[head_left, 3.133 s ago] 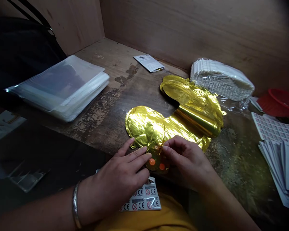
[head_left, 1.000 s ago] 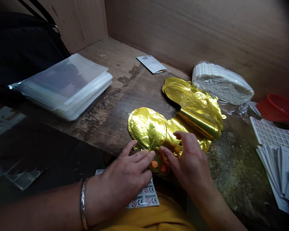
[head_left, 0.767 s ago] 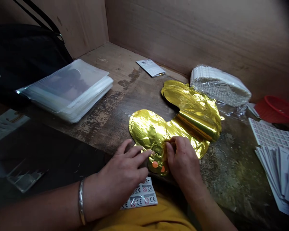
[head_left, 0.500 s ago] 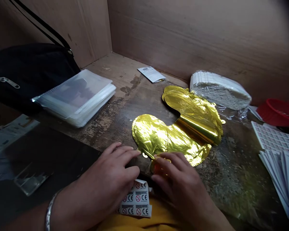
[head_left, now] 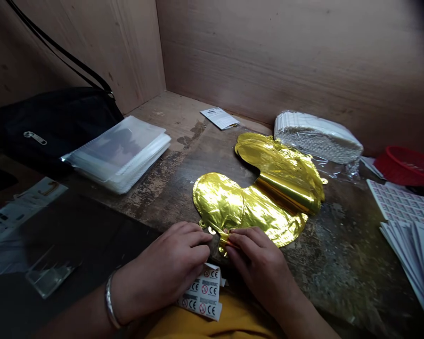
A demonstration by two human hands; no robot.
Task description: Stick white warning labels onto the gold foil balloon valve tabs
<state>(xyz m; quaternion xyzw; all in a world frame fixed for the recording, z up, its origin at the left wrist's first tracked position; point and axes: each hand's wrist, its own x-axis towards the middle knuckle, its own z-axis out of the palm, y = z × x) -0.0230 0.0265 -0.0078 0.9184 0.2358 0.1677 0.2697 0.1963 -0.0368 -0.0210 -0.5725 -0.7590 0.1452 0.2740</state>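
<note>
A crinkled gold foil balloon [head_left: 233, 202] lies folded over on itself on the wooden table [head_left: 169, 188], with its upper lobe [head_left: 279, 162] bent back towards the wall. My right hand [head_left: 257, 261] pinches the balloon's narrow gold tail between thumb and fingers. My left hand [head_left: 166, 266] sits just left of that tail, its fingertips at the foil by a small ring tab. The tail's orange dots are hidden. Beneath my left hand lies a sheet of CE-marked labels [head_left: 201, 294].
A stack of clear plastic sleeves [head_left: 120, 155] lies left, before a black zipped bag [head_left: 53, 127]. A small white leaflet [head_left: 219, 117] lies by the wall. Right are a wrapped white paper bundle [head_left: 318, 139], a red basket [head_left: 406, 165], a label sheet [head_left: 403, 202] and fanned white papers [head_left: 410, 254].
The tail with the orange dots is now pinched and folded in my right hand, and the dots no longer show. Both hands have drawn closer together. The view has tilted up.
</note>
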